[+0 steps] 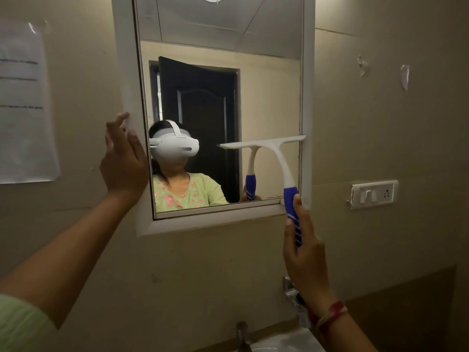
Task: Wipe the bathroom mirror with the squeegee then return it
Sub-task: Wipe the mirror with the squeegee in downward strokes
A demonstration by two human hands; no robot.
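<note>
A white-framed mirror [271,80] hangs on the beige wall. The squeegee [276,153] has a white blade and neck and a blue striped handle. Its blade lies against the glass in the lower right part, level, reaching to the right frame. My right hand [303,252] grips the blue handle from below, just past the mirror's lower right corner. My left hand [124,163] rests on the mirror's left frame edge with fingers spread. The glass reflects a person in a white headset and a dark door.
A paper notice [22,102] is taped to the wall at the left. A white switch and socket plate [374,194] sits right of the mirror. Below are a metal tap [242,335] and the sink's rim [286,341].
</note>
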